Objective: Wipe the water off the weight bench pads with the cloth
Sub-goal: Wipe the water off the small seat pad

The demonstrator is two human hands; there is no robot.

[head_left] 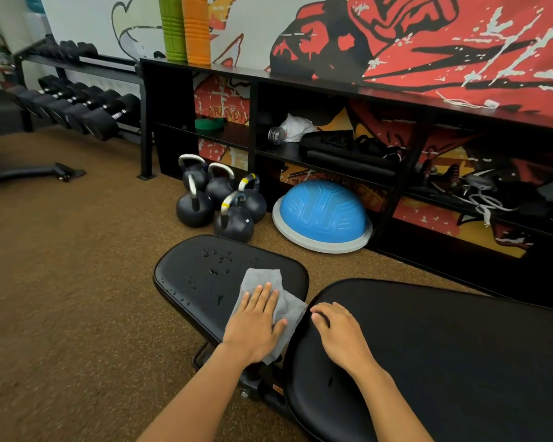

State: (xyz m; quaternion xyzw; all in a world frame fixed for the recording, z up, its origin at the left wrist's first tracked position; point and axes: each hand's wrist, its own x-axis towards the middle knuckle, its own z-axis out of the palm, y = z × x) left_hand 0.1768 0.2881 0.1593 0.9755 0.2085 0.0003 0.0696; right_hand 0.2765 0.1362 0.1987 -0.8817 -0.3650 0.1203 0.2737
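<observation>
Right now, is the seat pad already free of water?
No: water droplets still bead on the seat pad beyond the cloth.

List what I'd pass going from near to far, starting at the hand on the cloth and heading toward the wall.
Left hand flat on the grey cloth → water droplets on the small black seat pad → black kettlebells on the floor → green foam roller on the black shelf.

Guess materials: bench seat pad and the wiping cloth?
Black rounded seat pad: looks like smooth vinyl or faux leather; it is glossy and water sits in beads. Thin grey cloth under the left hand: matte, creased, possibly nonwoven or paper towel.
</observation>
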